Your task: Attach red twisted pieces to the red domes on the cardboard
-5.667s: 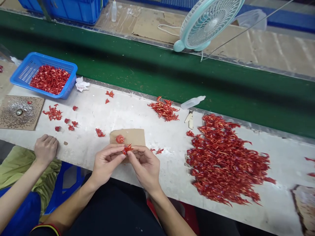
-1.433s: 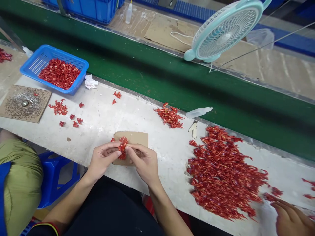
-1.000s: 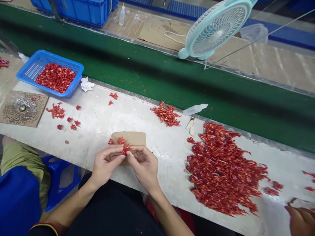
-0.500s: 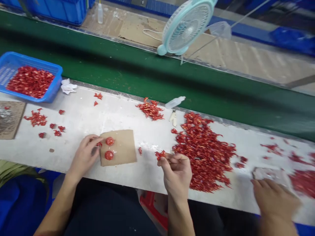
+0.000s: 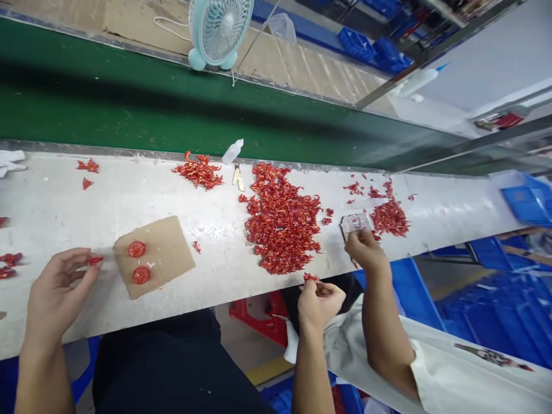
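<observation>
**Head cam: pinching away on both sides**

Far left, loose red twists point(image 5: 8, 260) lie on the white bench point(image 5: 129, 195); the left hand point(image 5: 58, 299) sits just beside them, fingers in a narrow pinch on one twisted red piece point(image 5: 95, 260); next along, a cardboard scrap point(image 5: 166, 270) carries two round red discs point(image 5: 136, 249), close to that hand but not touching it; then a plastic squeeze bottle point(image 5: 233, 151) just beside a small heap point(image 5: 198, 172), and the big pile of red twists point(image 5: 282, 218); the right hand point(image 5: 319, 305) is near that pile's front edge, narrowly pinching another twisted red piece point(image 5: 311, 277); further right, a co-worker's hand point(image 5: 365, 250) holds a clear plastic piece point(image 5: 355, 224) near a smaller red heap point(image 5: 390, 217).
</observation>
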A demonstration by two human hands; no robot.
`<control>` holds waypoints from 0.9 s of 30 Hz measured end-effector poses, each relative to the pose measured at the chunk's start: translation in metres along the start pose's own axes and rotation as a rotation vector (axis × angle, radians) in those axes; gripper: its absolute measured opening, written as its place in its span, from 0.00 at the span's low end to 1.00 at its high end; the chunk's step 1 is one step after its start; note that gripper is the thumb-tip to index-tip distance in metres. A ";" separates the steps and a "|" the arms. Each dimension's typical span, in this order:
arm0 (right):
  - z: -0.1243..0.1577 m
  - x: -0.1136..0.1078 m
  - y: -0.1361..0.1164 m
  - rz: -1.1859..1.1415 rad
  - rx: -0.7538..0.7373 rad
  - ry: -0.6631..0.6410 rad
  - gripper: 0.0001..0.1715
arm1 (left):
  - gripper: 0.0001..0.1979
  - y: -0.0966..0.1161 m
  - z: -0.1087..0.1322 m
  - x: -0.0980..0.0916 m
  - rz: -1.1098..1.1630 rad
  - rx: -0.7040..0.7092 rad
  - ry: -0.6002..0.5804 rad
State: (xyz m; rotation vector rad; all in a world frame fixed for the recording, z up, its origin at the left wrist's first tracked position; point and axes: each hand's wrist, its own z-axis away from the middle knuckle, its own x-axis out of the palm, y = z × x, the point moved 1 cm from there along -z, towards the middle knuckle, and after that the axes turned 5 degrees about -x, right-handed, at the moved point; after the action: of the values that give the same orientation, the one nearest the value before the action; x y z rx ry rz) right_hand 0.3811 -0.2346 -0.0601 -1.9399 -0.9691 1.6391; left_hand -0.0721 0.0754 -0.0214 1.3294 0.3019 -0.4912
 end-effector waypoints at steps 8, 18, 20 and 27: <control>0.010 0.020 0.019 0.118 -0.109 0.067 0.22 | 0.13 0.015 0.008 0.007 0.211 0.030 -0.105; -0.001 0.012 0.009 0.103 -0.141 -0.020 0.21 | 0.12 0.005 0.013 0.020 0.472 -0.027 -0.098; -0.005 0.008 0.000 0.126 -0.134 0.059 0.18 | 0.12 0.006 0.014 0.020 0.522 -0.049 -0.108; 0.030 0.039 -0.091 -0.113 -0.457 -0.161 0.14 | 0.15 0.002 0.022 0.024 0.537 -0.142 -0.161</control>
State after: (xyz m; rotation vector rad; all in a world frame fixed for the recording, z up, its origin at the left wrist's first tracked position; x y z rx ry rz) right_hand 0.3325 -0.1489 -0.0290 -2.0007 -1.6039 1.6317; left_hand -0.0517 0.0500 -0.0263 1.1646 -0.1534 -0.1182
